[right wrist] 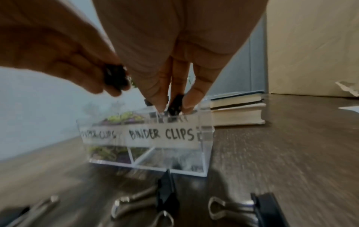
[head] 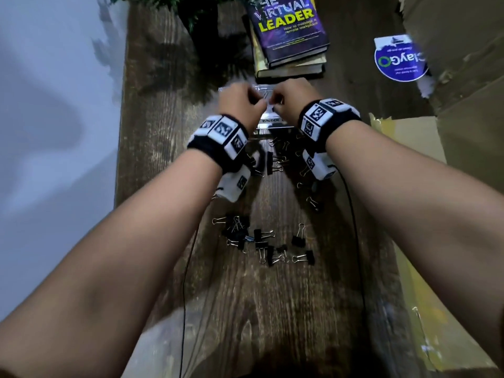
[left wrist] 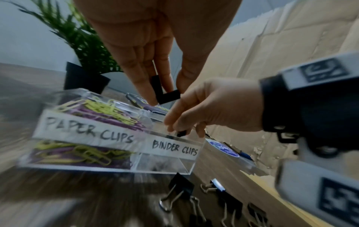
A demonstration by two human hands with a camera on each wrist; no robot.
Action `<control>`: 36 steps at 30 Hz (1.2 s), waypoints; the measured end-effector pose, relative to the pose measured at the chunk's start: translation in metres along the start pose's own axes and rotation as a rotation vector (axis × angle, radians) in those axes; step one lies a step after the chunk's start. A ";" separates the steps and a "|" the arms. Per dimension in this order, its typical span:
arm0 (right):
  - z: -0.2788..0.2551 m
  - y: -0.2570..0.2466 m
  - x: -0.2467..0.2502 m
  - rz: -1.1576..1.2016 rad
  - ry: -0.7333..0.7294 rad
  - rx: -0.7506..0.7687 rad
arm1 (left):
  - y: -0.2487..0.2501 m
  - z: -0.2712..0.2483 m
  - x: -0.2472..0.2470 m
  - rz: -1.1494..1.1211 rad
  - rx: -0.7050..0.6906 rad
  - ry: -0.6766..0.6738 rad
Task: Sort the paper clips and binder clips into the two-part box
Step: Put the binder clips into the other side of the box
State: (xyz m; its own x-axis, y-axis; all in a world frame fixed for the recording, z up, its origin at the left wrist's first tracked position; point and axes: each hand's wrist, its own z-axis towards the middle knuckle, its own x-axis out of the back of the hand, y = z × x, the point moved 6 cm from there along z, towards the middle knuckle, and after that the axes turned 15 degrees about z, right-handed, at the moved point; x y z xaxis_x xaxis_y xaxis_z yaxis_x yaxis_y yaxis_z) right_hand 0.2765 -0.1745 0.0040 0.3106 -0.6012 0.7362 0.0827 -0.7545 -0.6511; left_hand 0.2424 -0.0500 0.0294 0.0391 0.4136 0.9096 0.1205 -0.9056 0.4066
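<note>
Tabletop (head: 245,309): dark wood plank, wall along its left edge, cardboard (head: 463,137) against its right edge; bare wood lies open between the forearms, toward the person.
Far edge: a stack of books (head: 290,47), a potted plant (left wrist: 81,66) and a round blue sticker (head: 399,60) stand behind the box.
Two-part box (left wrist: 167,167): clear plastic, upright on the tabletop just in front of the books, with labels reading PAPER CLIPS and BINDER CLIPS on its near wall.
Paper clips (left wrist: 93,110): yellow and purple, piled in the compartment under their label.
Binder-clip compartment: clear floor showing through the near wall; what lies deeper in cannot be told.
Loose binder clips (head: 261,241): black with wire handles, scattered on the tabletop between the box and the person, some just beside the box's near wall.
Left hand (left wrist: 147,50): fingers and thumb pinched together on a black binder clip (left wrist: 165,90), held above the box.
Right hand (right wrist: 174,64): fingertips closed on another black clip (right wrist: 175,104), right at the rim over the binder-clip compartment.
Hands together: almost touching over the box.
</note>
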 end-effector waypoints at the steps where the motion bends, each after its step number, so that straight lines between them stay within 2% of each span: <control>1: -0.002 0.001 0.004 0.028 0.030 0.009 | 0.007 0.008 -0.001 0.011 -0.026 0.004; 8: -0.030 0.046 0.050 0.264 0.282 -0.111 | 0.040 0.024 -0.040 0.203 -0.235 -0.143; 11: -0.053 0.072 0.050 0.265 0.267 -0.204 | 0.042 0.016 -0.051 0.272 -0.334 -0.168; 14: -0.075 0.094 0.036 0.198 0.208 -0.318 | 0.034 -0.002 -0.051 0.259 -0.368 -0.053; 16: -0.083 0.103 0.017 0.182 0.138 -0.370 | 0.025 -0.020 -0.054 0.227 -0.360 -0.014; 20: -0.088 0.100 -0.013 0.134 0.074 -0.360 | 0.007 -0.048 -0.078 0.283 -0.310 -0.171; 24: -0.085 0.094 -0.025 0.067 0.102 -0.320 | -0.007 -0.059 -0.093 0.327 -0.239 -0.233; 28: -0.089 0.098 -0.027 0.245 0.188 -0.374 | -0.015 -0.063 -0.101 0.313 -0.179 -0.250; 31: -0.094 0.098 -0.025 0.374 0.212 -0.409 | -0.017 -0.062 -0.099 0.271 -0.151 -0.214; 33: -0.093 0.097 -0.024 0.445 0.190 -0.395 | -0.016 -0.063 -0.098 0.302 -0.191 -0.224; 36: -0.088 0.095 -0.012 0.583 0.241 -0.318 | -0.018 -0.062 -0.096 0.253 -0.156 -0.255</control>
State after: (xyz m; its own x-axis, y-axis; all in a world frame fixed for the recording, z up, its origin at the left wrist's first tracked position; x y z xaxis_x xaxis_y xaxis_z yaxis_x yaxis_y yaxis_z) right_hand 0.1971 -0.2618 -0.0505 -0.0016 -0.9445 0.3286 -0.3257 -0.3102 -0.8931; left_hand 0.1747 -0.0790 -0.0604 0.2960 0.1674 0.9404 -0.0759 -0.9773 0.1979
